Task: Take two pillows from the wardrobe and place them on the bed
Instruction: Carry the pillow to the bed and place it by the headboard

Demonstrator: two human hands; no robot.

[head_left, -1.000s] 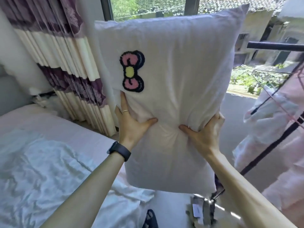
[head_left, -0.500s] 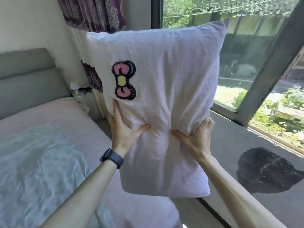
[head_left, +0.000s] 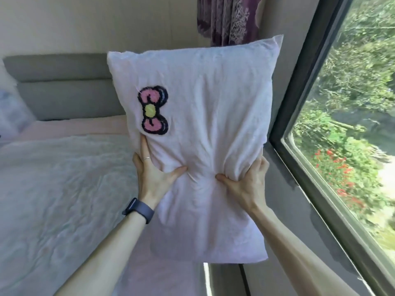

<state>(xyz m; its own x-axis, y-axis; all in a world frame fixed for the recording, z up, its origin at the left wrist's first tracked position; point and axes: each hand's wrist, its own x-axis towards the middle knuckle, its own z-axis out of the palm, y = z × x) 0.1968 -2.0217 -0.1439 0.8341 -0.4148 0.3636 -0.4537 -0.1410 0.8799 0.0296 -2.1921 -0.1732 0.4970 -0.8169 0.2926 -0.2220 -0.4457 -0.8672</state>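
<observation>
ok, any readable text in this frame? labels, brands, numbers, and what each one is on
None readable.
The pillow carries only a pink bow patch with a yellow centre, and no letters or tag show.
The wristband on the left wrist shows only its dark strap, with no display or marking in view.

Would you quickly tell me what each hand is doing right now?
Left hand: grips the pillow.
Right hand: grips the same pillow.
</observation>
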